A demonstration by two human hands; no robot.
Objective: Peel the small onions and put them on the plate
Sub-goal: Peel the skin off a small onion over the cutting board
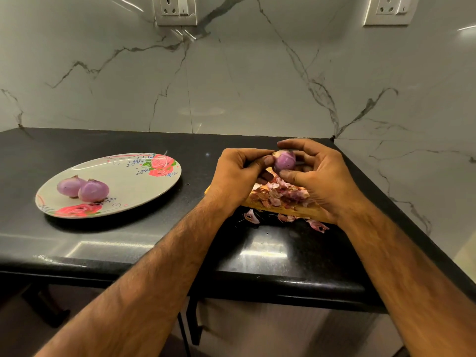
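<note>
A small purple onion is held in the air above a wooden board. My right hand grips it between thumb and fingertips. My left hand pinches the onion's left end, where a bit of pale skin shows. Two peeled purple onions lie side by side, touching, on the left part of a white plate with red rose prints. The plate sits on the black counter to the left of my hands.
A heap of pink and brown onion skins covers the board, and a few skins lie on the black counter in front of it. The marble wall meets the counter behind and at the right, with two sockets up high.
</note>
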